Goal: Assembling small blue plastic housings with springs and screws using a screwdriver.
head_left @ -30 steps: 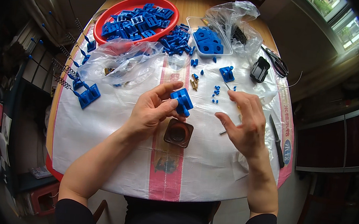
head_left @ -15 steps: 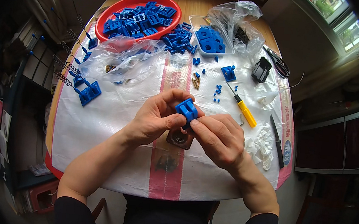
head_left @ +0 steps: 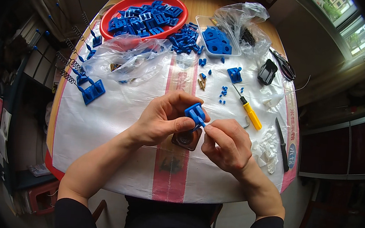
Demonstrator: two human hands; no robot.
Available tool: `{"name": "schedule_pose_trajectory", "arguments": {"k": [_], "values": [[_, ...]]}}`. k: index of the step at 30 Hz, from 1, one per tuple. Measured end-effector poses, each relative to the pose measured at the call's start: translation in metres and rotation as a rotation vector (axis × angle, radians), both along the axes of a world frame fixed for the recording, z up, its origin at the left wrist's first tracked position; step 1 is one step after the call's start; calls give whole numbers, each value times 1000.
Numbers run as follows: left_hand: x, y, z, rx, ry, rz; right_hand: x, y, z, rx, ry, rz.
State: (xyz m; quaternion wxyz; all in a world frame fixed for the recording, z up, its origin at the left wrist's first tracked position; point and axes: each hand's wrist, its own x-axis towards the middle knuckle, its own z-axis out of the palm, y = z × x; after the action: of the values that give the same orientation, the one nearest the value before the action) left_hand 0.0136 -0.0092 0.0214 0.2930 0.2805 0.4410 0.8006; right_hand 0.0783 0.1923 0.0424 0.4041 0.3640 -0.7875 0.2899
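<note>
My left hand (head_left: 160, 119) is closed around a blue plastic bracket (head_left: 194, 111), its thumb on one side and fingers behind. Thumb and forefinger of my right hand (head_left: 228, 145) pinch the end of a slim blue plastic piece (head_left: 202, 124) that sticks out of the bracket. Whether that piece is loose or fixed to the bracket I cannot make out. Below the bracket stands a dark brown squarish object (head_left: 185, 141), partly hidden by my hands. A similar blue bracket (head_left: 234, 75) lies beyond my right hand, with tiny blue bits (head_left: 223, 93) close by.
At the back left a red basin (head_left: 183, 9) holds many blue parts. Beside it are a blue pile (head_left: 183, 41) and a clear tub (head_left: 224, 55). To the right lie a yellow-handled screwdriver (head_left: 252, 115), a knife (head_left: 283, 146), scissors (head_left: 285, 66) and crumpled tissue (head_left: 266, 149).
The bracket has tilted in my left hand. My right fingers have shifted slightly right and down, from its side to the end of the slim piece, which now shows.
</note>
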Motion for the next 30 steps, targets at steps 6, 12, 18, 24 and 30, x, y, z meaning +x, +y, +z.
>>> {"name": "schedule_pose_trajectory", "arguments": {"k": [6,12,18,24,30], "values": [[1,-2,0,-66,20,-50,3,3,5,-29,-20,0],[-1,-1,1,-8,-17,-9,4,13,13,-43,-76,-4],[-14,-5,1,168,-259,12,-13,55,17,0,-283,-597],[-15,-4,3,163,-381,37,-8,76,9,295,-764,-922],[-19,-7,-7,236,-442,2,-10,76,12,271,-793,-956]]}}
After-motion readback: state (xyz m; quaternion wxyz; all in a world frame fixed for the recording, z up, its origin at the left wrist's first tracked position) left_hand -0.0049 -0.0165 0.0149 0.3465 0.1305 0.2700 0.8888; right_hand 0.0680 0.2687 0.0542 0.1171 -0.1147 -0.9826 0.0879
